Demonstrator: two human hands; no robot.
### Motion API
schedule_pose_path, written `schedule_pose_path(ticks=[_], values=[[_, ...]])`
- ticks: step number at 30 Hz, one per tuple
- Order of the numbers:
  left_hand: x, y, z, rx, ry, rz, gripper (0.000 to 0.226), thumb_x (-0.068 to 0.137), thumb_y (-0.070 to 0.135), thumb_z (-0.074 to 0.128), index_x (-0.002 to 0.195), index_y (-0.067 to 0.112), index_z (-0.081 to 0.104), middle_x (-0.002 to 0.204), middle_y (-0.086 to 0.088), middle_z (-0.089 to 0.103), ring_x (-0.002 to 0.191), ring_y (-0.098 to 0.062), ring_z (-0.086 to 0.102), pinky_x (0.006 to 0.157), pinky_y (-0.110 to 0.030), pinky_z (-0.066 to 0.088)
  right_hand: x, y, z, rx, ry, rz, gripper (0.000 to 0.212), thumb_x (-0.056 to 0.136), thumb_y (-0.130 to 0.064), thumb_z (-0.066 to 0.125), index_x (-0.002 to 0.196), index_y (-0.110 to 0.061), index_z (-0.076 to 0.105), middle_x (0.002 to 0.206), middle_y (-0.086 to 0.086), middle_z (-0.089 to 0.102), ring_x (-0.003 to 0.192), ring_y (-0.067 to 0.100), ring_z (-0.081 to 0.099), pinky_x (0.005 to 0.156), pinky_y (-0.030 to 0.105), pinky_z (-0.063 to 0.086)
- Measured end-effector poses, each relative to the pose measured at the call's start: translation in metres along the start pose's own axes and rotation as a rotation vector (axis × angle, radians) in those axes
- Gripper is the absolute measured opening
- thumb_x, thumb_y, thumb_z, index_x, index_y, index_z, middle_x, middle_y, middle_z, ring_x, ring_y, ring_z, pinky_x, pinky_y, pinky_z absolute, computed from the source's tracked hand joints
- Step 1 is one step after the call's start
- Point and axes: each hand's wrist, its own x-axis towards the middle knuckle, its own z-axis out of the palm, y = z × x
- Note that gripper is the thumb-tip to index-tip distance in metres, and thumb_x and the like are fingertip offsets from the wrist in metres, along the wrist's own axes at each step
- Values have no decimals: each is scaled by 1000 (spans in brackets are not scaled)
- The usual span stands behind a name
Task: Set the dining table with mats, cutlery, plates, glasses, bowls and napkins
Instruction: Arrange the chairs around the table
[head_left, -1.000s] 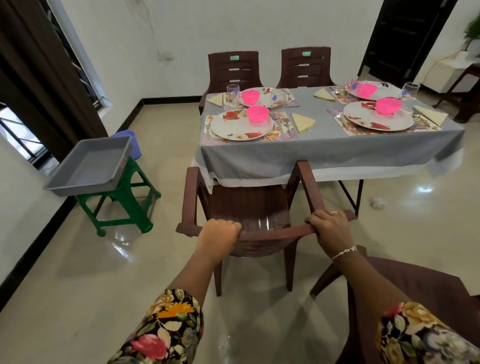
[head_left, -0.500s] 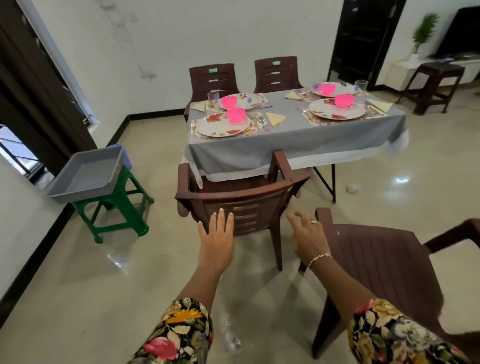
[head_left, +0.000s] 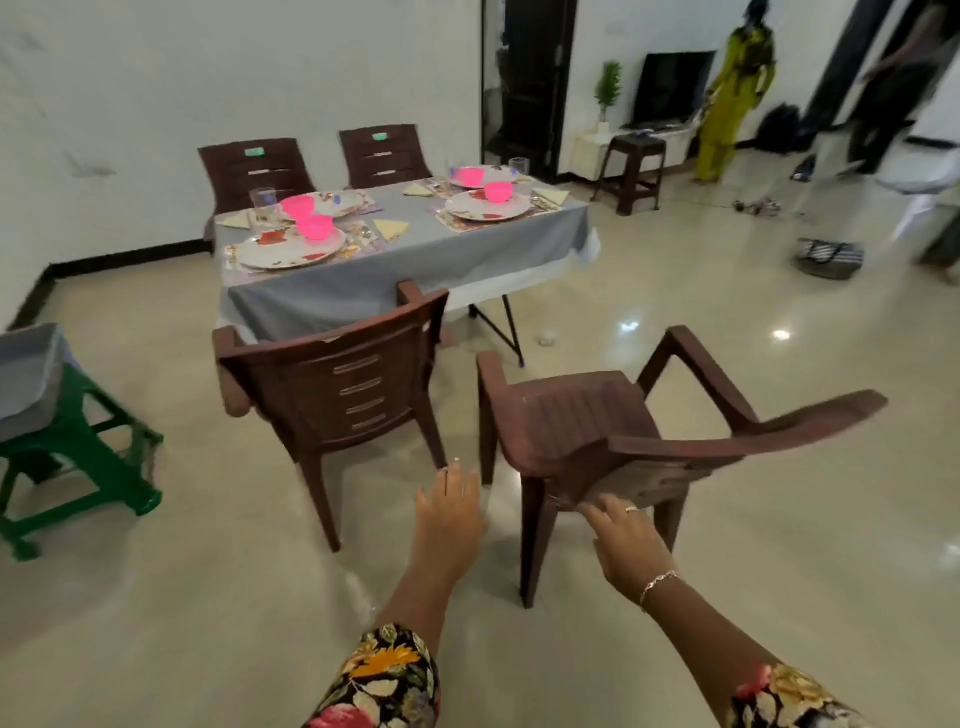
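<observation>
**Figure: Hands pass from the first chair to the second; surface already laid**

A second ago both hands gripped the top rail of the first chair (head_left: 332, 395). That chair now stands released, slightly angled, at the near side of the surface (head_left: 415, 260). The view has swung right. The left hand (head_left: 451, 512) hangs in the air between the two chairs, its fingers (head_left: 454, 480) straight and holding nothing. The right hand (head_left: 626, 543) reaches to the lower back edge of the second chair (head_left: 587, 421); its fingers (head_left: 597, 512) are extended and at or touching the plastic, with no grip closed yet.

On the surface lie four settings: floral plates (head_left: 291, 249), pink bowls (head_left: 314, 227), glasses (head_left: 264, 205) and folded napkins (head_left: 390, 228), each on a mat; the cutlery is too small to read clearly. A grey tray (head_left: 26, 374) sits on a green stool (head_left: 88, 467) at left.

Judgement: the laying itself appears complete, and seating is the step in hand. The second chair stands well apart from the surface and turned away, so it will need turning before it is pushed in.
</observation>
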Motion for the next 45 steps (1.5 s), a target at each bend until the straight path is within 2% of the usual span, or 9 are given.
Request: schedule_pose_path(ticks=[3, 7, 11, 19, 25, 29, 31, 38, 45], values=[[-1, 47, -11, -58, 72, 59, 72, 77, 46, 69, 134, 9, 49, 138, -15, 49, 121, -29, 54, 90, -44, 50, -36, 42, -20, -55, -13, 114, 60, 30, -2, 83, 86, -18, 68, 75, 2, 60, 59, 22, 61, 48, 29, 51], [2, 106, -27, -143, 149, 140, 69, 61, 45, 82, 117, 9, 62, 121, -14, 63, 99, -28, 66, 73, -39, 57, -74, 98, -42, -88, -12, 214, 56, 27, -4, 86, 79, -13, 69, 71, 5, 61, 56, 25, 61, 45, 31, 50], [7, 171, -41, -176, 296, 189, 73, 66, 43, 78, 123, 10, 47, 127, -17, 58, 108, -31, 62, 81, -43, 55, -104, 166, -56, -66, -10, 273, 56, 30, -3, 87, 82, -12, 69, 72, 5, 61, 57, 26, 61, 43, 33, 50], [21, 291, -43, -86, 249, 148, 80, 64, 47, 79, 124, 10, 42, 128, -16, 58, 120, -33, 55, 95, -50, 47, -129, 296, -90, -66, 26, 226, 58, 27, -4, 91, 81, -12, 70, 69, 3, 62, 53, 23, 60, 41, 30, 49], [36, 319, -51, -34, 182, 51, 76, 54, 43, 86, 117, 6, 62, 120, -15, 63, 115, -32, 59, 94, -49, 47, -83, 330, -119, -49, 91, 89, 54, 32, -2, 89, 83, -10, 70, 71, 7, 64, 55, 25, 61, 44, 32, 50], [55, 317, -58, 34, 102, -3, 70, 89, 43, 55, 146, 10, 27, 151, -11, 30, 142, -26, 23, 117, -43, 15, -36, 332, -127, -9, 93, 31, 50, 40, 1, 85, 85, -10, 68, 75, 8, 63, 61, 29, 62, 49, 35, 53], [66, 313, -57, 27, 49, -26, 66, 93, 41, 48, 146, 14, 21, 153, -7, 24, 143, -24, 17, 118, -39, 13, -19, 331, -125, 16, 85, 3, 49, 45, 1, 83, 90, -8, 67, 82, 11, 64, 68, 31, 63, 55, 37, 55], [107, 294, -53, 20, -57, 9, 30, 94, 31, 44, 121, 17, 46, 120, -1, 57, 112, -22, 53, 93, -33, 38, 24, 341, -95, -36, 34, -196, 45, 45, -8, 85, 87, -8, 69, 80, 6, 65, 68, 25, 64, 57, 33, 54], [133, 284, -54, 66, -178, 23, 22, 88, 24, 44, 102, 14, 58, 107, -3, 64, 99, -24, 60, 77, -33, 43, 65, 357, -60, -93, -65, -318, 30, 42, -19, 86, 62, -24, 64, 57, -6, 59, 49, 17, 57, 47, 28, 46]])
